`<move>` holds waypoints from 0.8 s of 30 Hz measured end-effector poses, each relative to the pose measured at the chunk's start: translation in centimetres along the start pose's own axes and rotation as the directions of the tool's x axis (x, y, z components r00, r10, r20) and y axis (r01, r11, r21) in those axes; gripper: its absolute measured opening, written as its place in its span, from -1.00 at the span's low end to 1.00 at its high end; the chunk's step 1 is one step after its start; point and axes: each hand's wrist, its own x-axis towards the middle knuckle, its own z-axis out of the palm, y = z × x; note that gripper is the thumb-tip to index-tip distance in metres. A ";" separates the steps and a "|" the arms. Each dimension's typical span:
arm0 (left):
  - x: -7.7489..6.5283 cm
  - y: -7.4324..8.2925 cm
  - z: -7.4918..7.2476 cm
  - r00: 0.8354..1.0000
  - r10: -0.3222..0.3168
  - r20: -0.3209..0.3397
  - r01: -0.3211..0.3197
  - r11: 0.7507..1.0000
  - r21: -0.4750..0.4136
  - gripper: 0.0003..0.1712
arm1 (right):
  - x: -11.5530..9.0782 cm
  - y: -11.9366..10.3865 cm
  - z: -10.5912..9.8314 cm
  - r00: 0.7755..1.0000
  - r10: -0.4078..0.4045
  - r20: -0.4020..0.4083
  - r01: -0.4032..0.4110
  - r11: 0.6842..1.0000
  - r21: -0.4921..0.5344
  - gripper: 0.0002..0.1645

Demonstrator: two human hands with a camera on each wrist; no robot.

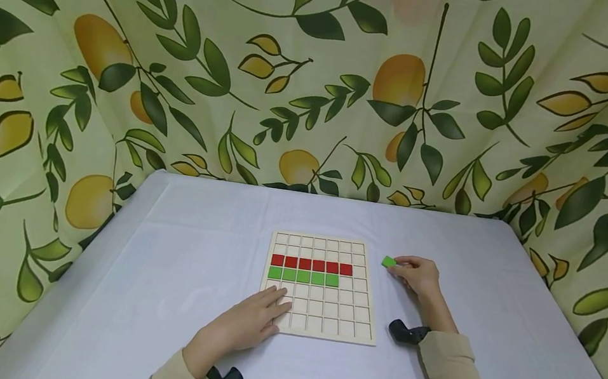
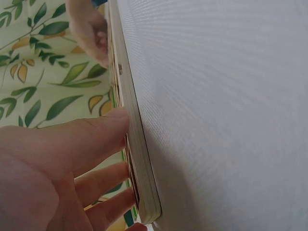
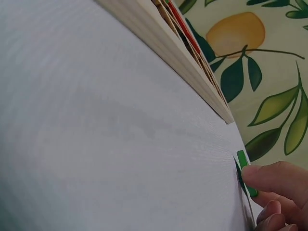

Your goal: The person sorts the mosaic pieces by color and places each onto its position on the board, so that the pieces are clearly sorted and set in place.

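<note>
A pale wooden grid board (image 1: 322, 325) lies flat on the table, with a row of red square tiles (image 1: 304, 264) across it and a row of green tiles (image 1: 303, 276) directly below. On the board's near left corner rests my left hand (image 1: 247, 323), fingers spread over the squares; the left wrist view shows its thumb (image 2: 118, 115) at the board's edge. My right hand (image 1: 420, 276) pinches a loose green tile (image 1: 388, 262) by its side, to the right of the board's upper part. In the right wrist view this tile (image 3: 241, 156) stands edge-on, close over the cloth.
A white cloth (image 1: 189, 232) covers the table. Behind and at both sides hangs a curtain (image 1: 337, 111) printed with leaves and fruit. Black wrist devices (image 1: 406, 332) sit at both wrists, just beyond the beige sleeves.
</note>
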 end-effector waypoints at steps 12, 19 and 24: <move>-0.1 0.1 0.0 1.000 -0.003 -0.002 0.003 1.000 0.016 -0.45 | -0.3 0.0 -0.1 1.000 -0.026 0.012 0.027 1.000 -0.013 -0.47; -0.1 0.1 -0.1 1.000 0.000 -0.003 0.000 1.000 0.017 -0.46 | -0.5 -0.1 -0.2 0.998 -0.046 0.032 0.046 0.999 -0.014 -0.47; -0.1 0.1 -0.1 1.000 0.001 -0.002 -0.001 1.000 0.011 -0.46 | -0.8 -0.2 -0.2 0.998 -0.051 0.042 0.052 0.999 -0.014 -0.47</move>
